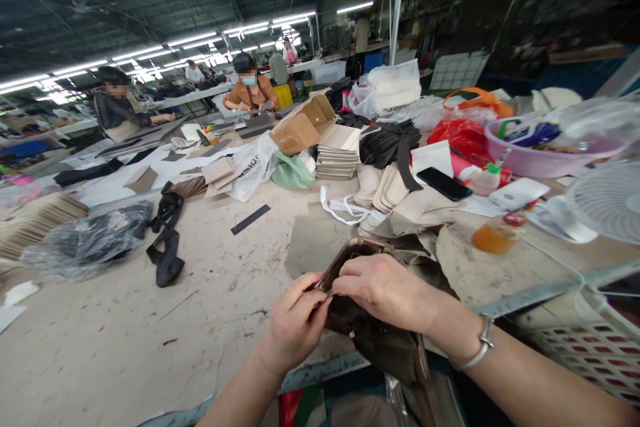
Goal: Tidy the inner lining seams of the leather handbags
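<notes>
A dark brown bag (pixel 383 340) lies tilted over the near table edge, its mouth spread and its lining showing. My left hand (pixel 299 320) pinches the left part of its rim between thumb and fingers. Close beside it, my right hand (pixel 383 287) has its fingers bent together on the same rim, the wrist crossing over the bag's opening. The tips of the right fingers meet the edge near my left thumb; whether they hold a small part there is hidden. Under the bag's far side rests a flat grey-green sheet (pixel 313 240).
A black strip (pixel 251 220) and a dark strap (pixel 166 254) lie on the table (pixel 115 340). Farther back stand stacked tan pieces (pixel 338 154) and a cardboard box (pixel 303 126). To the right are a phone (pixel 444 184), an orange jar (pixel 497 234) and a fan (pixel 607 200). A co-worker (pixel 251 87) sits opposite.
</notes>
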{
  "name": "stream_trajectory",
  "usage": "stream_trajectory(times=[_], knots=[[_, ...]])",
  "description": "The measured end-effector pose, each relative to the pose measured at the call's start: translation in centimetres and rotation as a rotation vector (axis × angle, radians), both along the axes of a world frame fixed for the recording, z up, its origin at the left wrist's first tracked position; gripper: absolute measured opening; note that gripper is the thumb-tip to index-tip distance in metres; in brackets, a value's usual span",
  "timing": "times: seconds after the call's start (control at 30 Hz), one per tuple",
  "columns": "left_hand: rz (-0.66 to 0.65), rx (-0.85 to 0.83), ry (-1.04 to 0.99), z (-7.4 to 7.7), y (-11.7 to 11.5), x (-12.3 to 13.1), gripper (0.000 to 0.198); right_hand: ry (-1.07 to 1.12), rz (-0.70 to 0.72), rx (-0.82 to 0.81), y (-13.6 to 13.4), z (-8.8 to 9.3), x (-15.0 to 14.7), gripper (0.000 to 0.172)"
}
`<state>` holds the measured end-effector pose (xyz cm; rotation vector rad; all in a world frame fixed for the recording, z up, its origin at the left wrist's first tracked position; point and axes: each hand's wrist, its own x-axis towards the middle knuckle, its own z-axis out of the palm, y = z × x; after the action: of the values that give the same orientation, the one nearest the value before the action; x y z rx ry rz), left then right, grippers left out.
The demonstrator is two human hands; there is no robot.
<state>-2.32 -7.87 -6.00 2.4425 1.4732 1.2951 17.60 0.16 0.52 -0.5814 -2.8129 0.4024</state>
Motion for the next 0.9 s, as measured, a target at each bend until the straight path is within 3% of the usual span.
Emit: stream_trajectory(times=[0.47, 0.53, 0.67, 0.9], knots=[[-0.036, -0.029, -0.075, 0.1, -0.1, -0.1, 0.016, 0.013, -0.025, -0.045, -0.1, 0.1, 0.0, 0.016], [0.003, -0.045, -0.109, 0.1, 0.0, -0.1, 0.021, 0.011, -0.041, -0.029, 0.0, 0.1, -0.1, 0.015], [0.175, -0.170, -0.203, -0.2, 0.0, 0.0, 0.050, 0.008, -0.095, 0.018, 0.1, -0.1, -0.4, 0.015], [0.201, -0.221, -0.204, -0.5, -0.2, 0.7, 0.052, -0.001, -0.182, 0.049, 0.0, -0.5, -1.0, 0.018]])
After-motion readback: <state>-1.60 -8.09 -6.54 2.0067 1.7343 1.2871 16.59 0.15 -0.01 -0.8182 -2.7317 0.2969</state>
